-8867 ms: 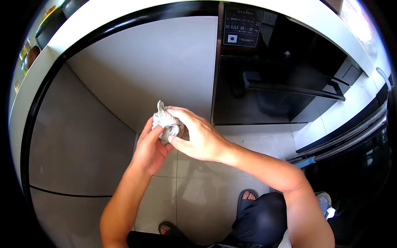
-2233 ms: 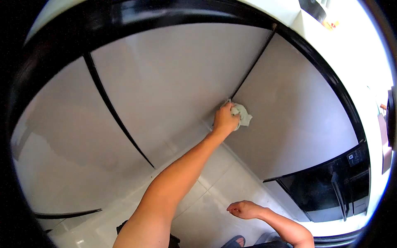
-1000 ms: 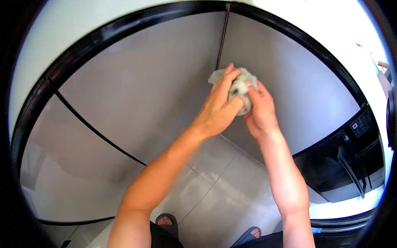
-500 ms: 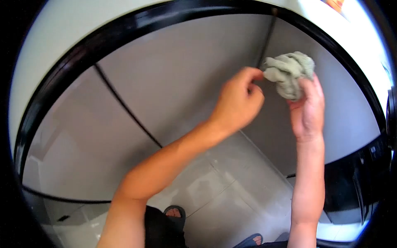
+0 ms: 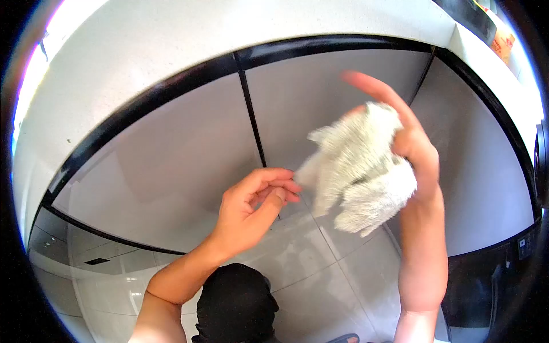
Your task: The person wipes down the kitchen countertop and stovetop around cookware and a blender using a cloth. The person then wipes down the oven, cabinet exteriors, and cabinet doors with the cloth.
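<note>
A pale grey-green cloth (image 5: pixel 366 171) with a fuzzy, ribbed texture hangs in loose folds in front of the cabinet. My right hand (image 5: pixel 416 143) holds it from the right, with one finger stretched out past its top and the others partly hidden behind it. To the left, my left hand (image 5: pixel 251 206) has loosely bent fingers, with gaps between them. Its fingertips are at the cloth's left corner, which is blurred; whether they touch it I cannot tell.
Grey cabinet doors (image 5: pixel 166 154) with black trim stand before me, beneath a white countertop (image 5: pixel 189 34). A dark object (image 5: pixel 469 17) and an orange packet (image 5: pixel 503 43) are at the upper right. Below is a tiled floor (image 5: pixel 303 286). A black appliance (image 5: pixel 474 286) is at lower right.
The crumpled cloth has opened out into looser folds and come lower and left with my right hand. My left hand has moved left and down. The view has shifted, showing more countertop.
</note>
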Motion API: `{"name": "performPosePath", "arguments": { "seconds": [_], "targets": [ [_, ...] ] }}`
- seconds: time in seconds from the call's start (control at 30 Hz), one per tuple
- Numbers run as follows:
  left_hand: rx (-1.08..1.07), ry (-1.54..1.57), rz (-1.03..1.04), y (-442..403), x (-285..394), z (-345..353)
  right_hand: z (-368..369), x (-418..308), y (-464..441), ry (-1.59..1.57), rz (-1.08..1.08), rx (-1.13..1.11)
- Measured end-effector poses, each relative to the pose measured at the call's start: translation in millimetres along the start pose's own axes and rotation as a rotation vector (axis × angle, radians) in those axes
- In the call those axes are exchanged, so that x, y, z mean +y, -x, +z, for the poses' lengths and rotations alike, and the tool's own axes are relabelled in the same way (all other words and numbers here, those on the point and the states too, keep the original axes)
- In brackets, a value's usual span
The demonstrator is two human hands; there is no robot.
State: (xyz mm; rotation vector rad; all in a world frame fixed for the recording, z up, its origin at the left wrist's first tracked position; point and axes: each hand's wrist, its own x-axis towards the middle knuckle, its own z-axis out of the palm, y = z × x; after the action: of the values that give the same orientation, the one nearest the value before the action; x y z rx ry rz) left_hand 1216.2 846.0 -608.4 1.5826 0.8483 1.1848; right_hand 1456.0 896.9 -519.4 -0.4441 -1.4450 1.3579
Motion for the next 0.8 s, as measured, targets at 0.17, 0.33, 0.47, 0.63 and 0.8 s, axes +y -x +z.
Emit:
{"name": "performPosePath", "arguments": {
  "seconds": [0.17,0.33,0.47,0.63,0.8],
  "targets": [
    [0.132,0.046,0.204,4.9,25.8,7.1,24.1,7.0,-44.3,-0.665,-0.028,-0.256],
    [0.331,-0.083,0.263,7.3,38.5,-2.0,28.6,8.2,-39.0,-0.840,-0.070,-0.305],
    [0.413,-0.240,0.447,-8.4,55.0,-7.7,45.8,13.4,-38.6,-0.830,-0.160,-0.199],
    [0.235,-0.069,0.211,-5.3,50.7,14.8,42.1,4.6,-5.2,-0.606,-0.054,0.012],
    [0.121,-0.326,0.530,-1.2,36.1,39.3,12.2,-18.6,26.5,-0.392,0.002,-0.112]
  ]
}}
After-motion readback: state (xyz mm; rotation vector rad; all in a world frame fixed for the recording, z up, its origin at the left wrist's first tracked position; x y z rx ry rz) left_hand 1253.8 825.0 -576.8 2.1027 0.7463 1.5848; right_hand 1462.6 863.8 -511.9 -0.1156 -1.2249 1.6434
